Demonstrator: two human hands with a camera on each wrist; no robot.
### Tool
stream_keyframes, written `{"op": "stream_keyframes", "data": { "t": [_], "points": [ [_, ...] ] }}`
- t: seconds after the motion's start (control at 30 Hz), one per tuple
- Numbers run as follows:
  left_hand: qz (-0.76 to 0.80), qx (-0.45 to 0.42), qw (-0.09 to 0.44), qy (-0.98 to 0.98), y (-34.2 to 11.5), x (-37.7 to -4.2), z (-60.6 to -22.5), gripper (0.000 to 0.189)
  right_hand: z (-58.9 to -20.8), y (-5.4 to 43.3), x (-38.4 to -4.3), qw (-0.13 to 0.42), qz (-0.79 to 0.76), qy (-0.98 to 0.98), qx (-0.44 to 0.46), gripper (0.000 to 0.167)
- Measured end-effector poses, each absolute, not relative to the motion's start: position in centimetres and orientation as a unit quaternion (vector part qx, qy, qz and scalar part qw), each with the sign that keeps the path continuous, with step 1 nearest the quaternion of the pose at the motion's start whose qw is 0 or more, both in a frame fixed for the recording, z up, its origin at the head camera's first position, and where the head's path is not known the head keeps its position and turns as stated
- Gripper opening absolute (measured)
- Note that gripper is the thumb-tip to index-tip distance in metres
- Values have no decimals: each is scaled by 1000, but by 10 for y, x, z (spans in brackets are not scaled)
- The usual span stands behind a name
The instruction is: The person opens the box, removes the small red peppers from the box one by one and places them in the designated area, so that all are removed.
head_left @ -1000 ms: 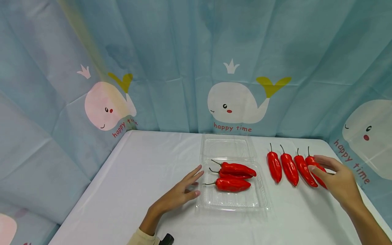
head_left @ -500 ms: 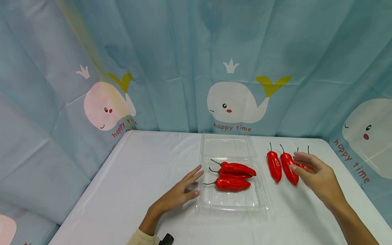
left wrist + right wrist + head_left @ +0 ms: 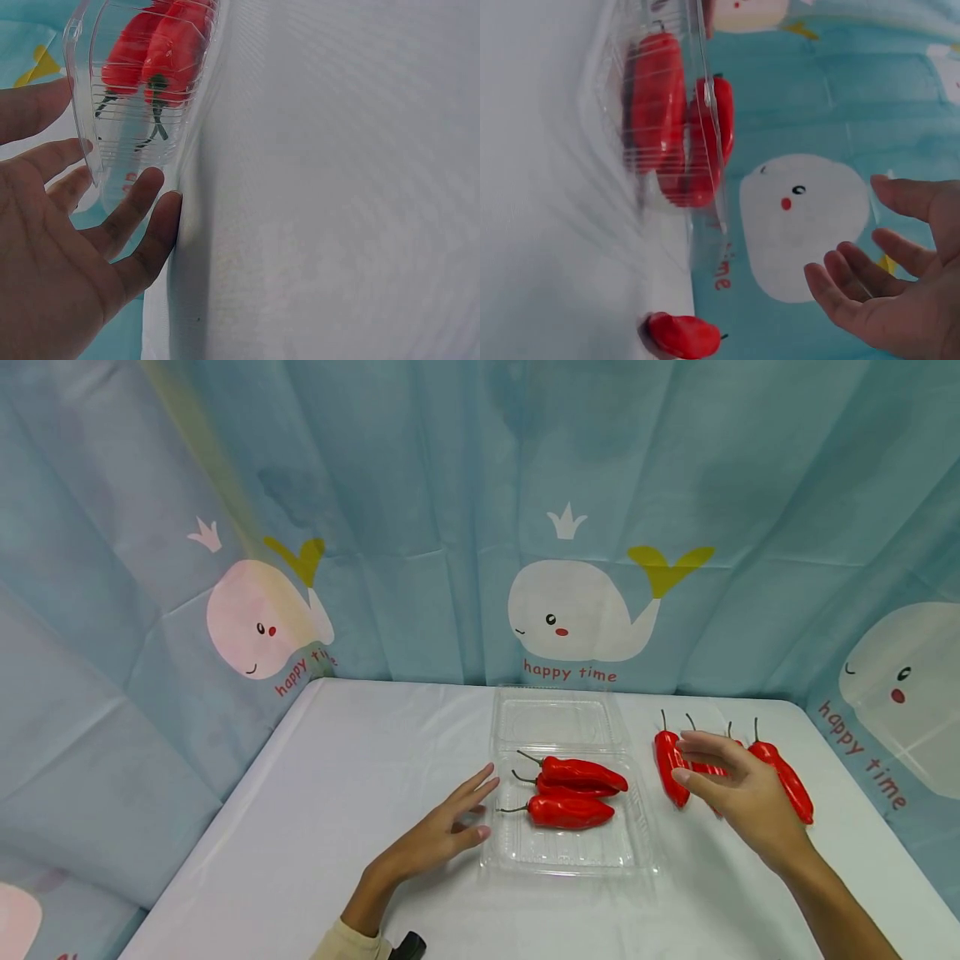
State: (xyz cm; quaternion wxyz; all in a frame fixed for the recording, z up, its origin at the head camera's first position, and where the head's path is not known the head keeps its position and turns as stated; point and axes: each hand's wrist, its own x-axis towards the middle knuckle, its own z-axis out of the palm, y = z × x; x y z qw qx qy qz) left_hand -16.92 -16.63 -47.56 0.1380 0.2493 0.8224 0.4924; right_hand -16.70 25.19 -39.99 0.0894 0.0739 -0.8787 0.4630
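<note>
A clear plastic clamshell box [image 3: 551,857] lies with its lid [image 3: 555,722] folded back. Three red chili peppers sit in its base, the nearest pepper [image 3: 570,812] apart from the other two. My left hand [image 3: 435,842] is at the box's left side, fingers spread; the left wrist view has its fingertips [image 3: 79,146] at the rim. Over the row of peppers on the right hovers my right hand [image 3: 750,802], holding nothing, its fingers loosely spread. It partly hides the row's middle peppers. The row's left pepper [image 3: 667,764] and right pepper [image 3: 783,781] show more fully.
A white cloth [image 3: 337,793] covers the table. Behind it hangs a blue curtain [image 3: 420,610] printed with whales, close to the table's back edge. A dark object [image 3: 408,946] shows by the left sleeve.
My right hand has moved left along the row, from the rightmost pepper to over the left ones, uncovering the right pepper. The left hand and the box have stayed put.
</note>
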Motion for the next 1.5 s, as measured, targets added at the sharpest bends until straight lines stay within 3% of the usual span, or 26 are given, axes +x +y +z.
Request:
{"op": "stream_keyframes", "data": {
  "t": [0.37, 1.17, 1.5],
  "points": [
    [489, 246, 137, 826, -166, -171, -478, 68, -401, 232, -169, 49, 493, -858, 136, 62],
    [492, 245, 137, 824, -165, -169, -475, 67, -431, 199, -191, -10, 525, -833, 176, 68],
    [493, 244, 138, 824, -165, -168, -476, 67, -437, 187, -194, 10, 490, -853, 179, 65]
  ]
}}
